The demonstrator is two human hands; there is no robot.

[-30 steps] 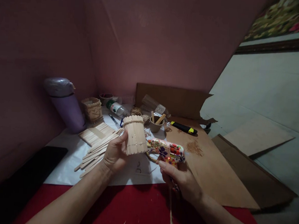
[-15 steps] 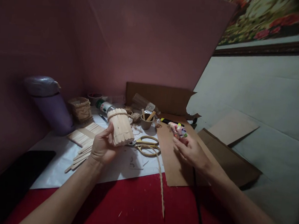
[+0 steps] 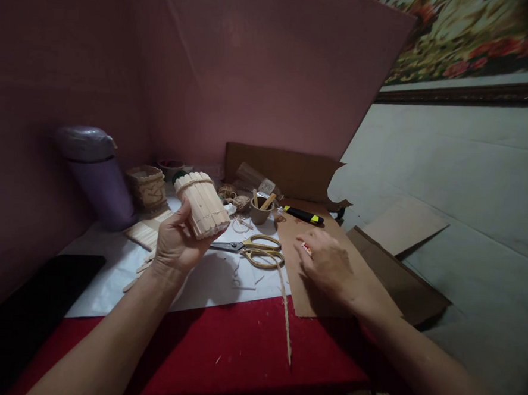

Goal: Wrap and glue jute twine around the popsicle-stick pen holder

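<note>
My left hand (image 3: 178,240) is wrapped round a cup made of upright craft sticks (image 3: 203,204). A twine band circles it near its upper end, and it leans to the left. Over the brown cardboard sheet (image 3: 305,298), my right hand (image 3: 327,264) is curled with its back toward me. Between its fingers shows a small colourful patterned object (image 3: 306,248), mostly hidden, whose kind I cannot make out. Scissors with gold handles (image 3: 261,251) lie between my hands. From their handles a strip of twine (image 3: 286,324) runs down over the red cloth.
Loose craft sticks (image 3: 143,235), a purple bottle (image 3: 101,184) and a decorated box (image 3: 148,187) are at the left. Behind the scissors stand a small pot with sticks (image 3: 261,211) and a clear bottle (image 3: 254,179). A black-and-yellow cutter (image 3: 304,216) lies on the cardboard.
The stick cup has moved up and left in my left hand. My right hand has turned over, covering most of the colourful object. The dark cord below that hand no longer hangs there.
</note>
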